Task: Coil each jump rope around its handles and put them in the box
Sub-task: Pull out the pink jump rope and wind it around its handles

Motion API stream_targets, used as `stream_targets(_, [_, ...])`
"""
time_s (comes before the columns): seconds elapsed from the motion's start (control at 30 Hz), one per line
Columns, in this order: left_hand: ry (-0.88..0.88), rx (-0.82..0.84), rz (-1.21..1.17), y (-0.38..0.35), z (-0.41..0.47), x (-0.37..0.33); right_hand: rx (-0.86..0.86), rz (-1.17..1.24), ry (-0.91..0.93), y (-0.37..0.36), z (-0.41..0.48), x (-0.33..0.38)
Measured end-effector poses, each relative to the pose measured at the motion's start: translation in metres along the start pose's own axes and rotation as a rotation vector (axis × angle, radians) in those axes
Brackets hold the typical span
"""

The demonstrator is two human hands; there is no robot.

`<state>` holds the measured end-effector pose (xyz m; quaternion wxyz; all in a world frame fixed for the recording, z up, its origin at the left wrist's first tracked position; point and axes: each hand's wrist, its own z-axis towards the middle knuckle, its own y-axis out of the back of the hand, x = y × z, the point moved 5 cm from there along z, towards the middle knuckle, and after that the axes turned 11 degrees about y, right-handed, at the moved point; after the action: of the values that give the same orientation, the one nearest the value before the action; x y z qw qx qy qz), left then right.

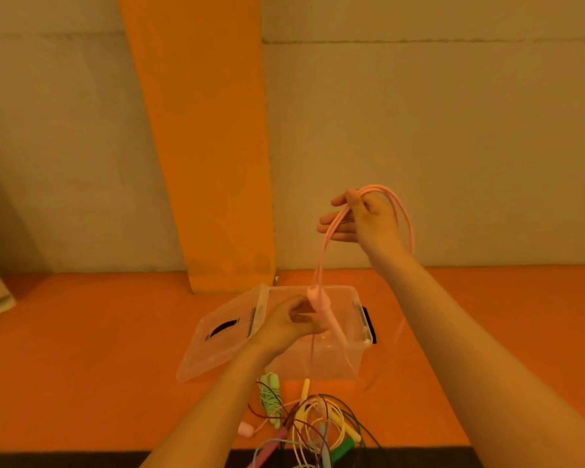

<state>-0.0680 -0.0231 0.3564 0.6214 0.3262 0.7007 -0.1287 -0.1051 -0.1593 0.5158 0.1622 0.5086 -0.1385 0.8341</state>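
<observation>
My left hand grips the pink handles of a pink jump rope above the clear plastic box. My right hand is raised higher, with several loops of the pink rope draped over its fingers and thumb; one strand hangs down past my right forearm toward the floor. The box stands open on the orange floor. In front of it lies a tangled pile of jump ropes with green, yellow, pink and dark cords and handles.
The box's clear lid leans against its left side. An orange pillar stands behind the box against a pale wall. A dark strip runs along the floor's near edge.
</observation>
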Motion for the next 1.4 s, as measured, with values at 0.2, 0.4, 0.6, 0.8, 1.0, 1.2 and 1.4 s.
stream_targets(0.2, [-0.043,-0.003,-0.089,-0.002,0.001,-0.021,0.073,0.003,-0.039,-0.007,-0.005,-0.006])
stream_targets(0.4, [-0.089,0.065,0.017,-0.009,-0.009,-0.03,0.001,0.07,-0.056,-0.001,-0.004,-0.01])
stream_targets(0.6, [-0.023,0.007,-0.401,-0.006,-0.007,-0.022,0.239,-0.097,-0.223,-0.008,-0.026,-0.051])
stream_targets(0.8, [0.058,-0.077,-0.418,-0.002,0.0,-0.011,0.598,-0.019,-0.418,-0.027,-0.103,-0.121])
stream_targets(1.0, [0.109,-0.131,-0.109,0.009,0.002,0.001,0.457,-0.032,-0.394,-0.018,-0.108,-0.148])
stream_targets(1.2, [0.04,-0.173,-0.179,0.012,0.002,-0.008,0.384,0.013,-0.302,-0.02,-0.102,-0.146])
stream_targets(1.4, [-0.011,-0.151,-0.177,-0.001,-0.007,-0.033,0.381,0.076,-0.318,-0.022,-0.108,-0.149])
